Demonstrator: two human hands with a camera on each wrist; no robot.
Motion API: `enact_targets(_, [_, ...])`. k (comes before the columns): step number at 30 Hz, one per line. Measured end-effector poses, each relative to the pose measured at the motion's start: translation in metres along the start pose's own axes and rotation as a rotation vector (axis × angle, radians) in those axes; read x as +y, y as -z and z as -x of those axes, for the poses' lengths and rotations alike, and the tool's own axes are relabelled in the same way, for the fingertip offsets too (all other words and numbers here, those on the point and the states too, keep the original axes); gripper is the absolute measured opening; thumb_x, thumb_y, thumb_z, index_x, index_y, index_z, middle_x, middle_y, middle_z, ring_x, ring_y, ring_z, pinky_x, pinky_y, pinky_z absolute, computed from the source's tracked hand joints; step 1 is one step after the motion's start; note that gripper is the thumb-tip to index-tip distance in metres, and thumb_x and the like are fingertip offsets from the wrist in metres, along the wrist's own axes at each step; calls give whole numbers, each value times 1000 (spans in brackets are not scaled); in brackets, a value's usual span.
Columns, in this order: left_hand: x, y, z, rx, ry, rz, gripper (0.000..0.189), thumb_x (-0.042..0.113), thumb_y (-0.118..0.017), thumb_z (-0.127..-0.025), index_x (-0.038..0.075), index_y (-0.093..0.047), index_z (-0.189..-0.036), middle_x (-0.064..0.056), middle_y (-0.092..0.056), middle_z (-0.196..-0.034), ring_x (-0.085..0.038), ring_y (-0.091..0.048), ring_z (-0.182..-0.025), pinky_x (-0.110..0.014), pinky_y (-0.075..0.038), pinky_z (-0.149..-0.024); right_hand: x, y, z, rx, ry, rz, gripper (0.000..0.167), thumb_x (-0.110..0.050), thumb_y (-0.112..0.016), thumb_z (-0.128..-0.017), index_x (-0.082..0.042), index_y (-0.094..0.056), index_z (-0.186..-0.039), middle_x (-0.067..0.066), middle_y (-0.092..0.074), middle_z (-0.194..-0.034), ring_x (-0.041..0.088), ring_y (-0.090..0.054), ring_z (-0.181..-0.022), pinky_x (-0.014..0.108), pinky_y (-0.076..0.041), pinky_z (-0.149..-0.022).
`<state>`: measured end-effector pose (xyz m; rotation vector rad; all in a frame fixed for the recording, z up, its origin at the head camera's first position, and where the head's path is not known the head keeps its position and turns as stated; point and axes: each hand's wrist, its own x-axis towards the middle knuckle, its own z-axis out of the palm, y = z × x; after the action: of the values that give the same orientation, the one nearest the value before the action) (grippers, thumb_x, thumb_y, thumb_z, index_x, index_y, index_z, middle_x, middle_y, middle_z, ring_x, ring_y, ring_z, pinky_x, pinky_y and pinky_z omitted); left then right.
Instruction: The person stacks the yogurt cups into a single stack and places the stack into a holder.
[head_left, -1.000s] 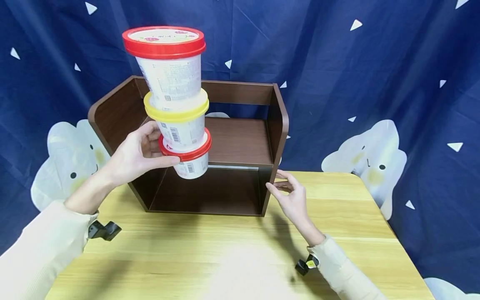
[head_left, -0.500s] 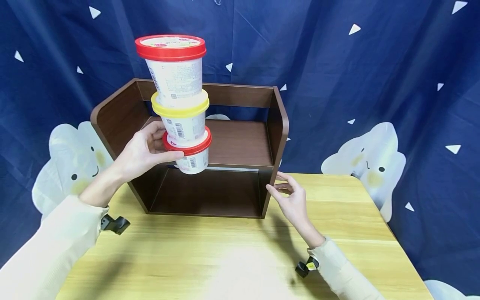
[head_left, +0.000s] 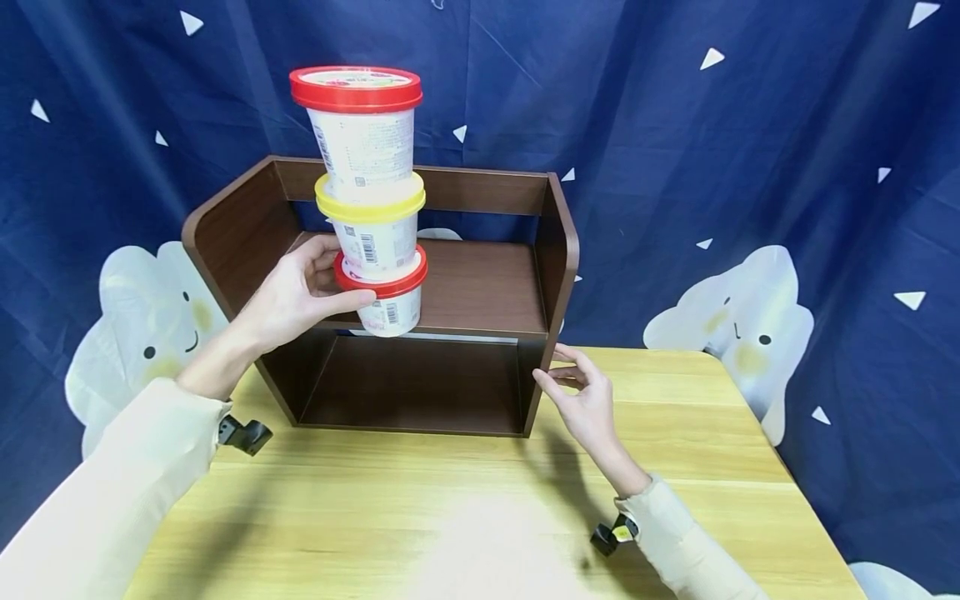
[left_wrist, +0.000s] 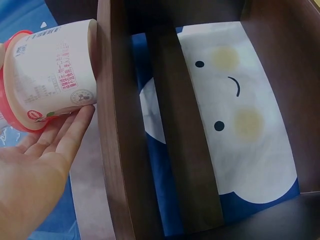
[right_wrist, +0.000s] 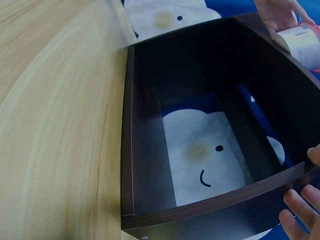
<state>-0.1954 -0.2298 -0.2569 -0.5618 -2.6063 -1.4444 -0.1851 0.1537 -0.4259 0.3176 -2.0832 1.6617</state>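
Observation:
My left hand (head_left: 288, 292) grips the small bottom tub (head_left: 393, 313) of a three-tub stack, its thumb along the red lid. On it sits a white tub with a yellow lid (head_left: 371, 208), topped by a larger red-lidded tub (head_left: 367, 146). The stack overlaps the upper board of a dark brown desktop shelf (head_left: 480, 287) in the head view. In the left wrist view, the bottom tub's base (left_wrist: 55, 75) is right at the board's front edge. My right hand (head_left: 588, 404) pinches the shelf's right side panel, thumb on the inner side and fingers outside.
The two-level shelf stands on a light wooden table (head_left: 675, 450). Raised side panels (head_left: 243, 229) and a back rail (head_left: 487, 193) bound its upper level. Behind hangs a dark blue curtain (head_left: 630, 108) with cloud figures and white triangles.
My left hand has carried the tub stack to the right and slightly up in the view, toward the shelf's upper board. The right hand has stayed on the side panel.

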Motion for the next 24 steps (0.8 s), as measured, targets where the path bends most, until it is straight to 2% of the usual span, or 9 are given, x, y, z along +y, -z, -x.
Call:
enact_targets(7, [0,0,-6,9,56,-22,71,25,-81,-94,12,-44,-154,-13,-61,-147,-26,-66,-126,-7,-55,-90,0,-1,0,0,-7,5,42,2,-85,-84,1,-72,-124,24,-75,-115,-5,-70,-81,12,-60,-81])
enact_targets(10, [0,0,-10,10,69,-37,73,28,-81,-94,12,-44,-155,-13,-60,-149,-31,-65,-130,-6,-54,-91,-1,-1,0,0,-10,3,43,2,-85,-83,2,-71,-124,24,-75,-116,-5,-70,-81,12,-60,-80])
enact_targets(24, [-7,-4,-24,58,57,-15,73,28,-83,-93,14,-46,-154,-12,-62,-149,-29,-65,-131,-10,-54,-98,-2,0,0,-6,-13,-1,43,0,-86,-84,0,-72,-124,23,-76,-116,-4,-70,-81,12,-60,-81])
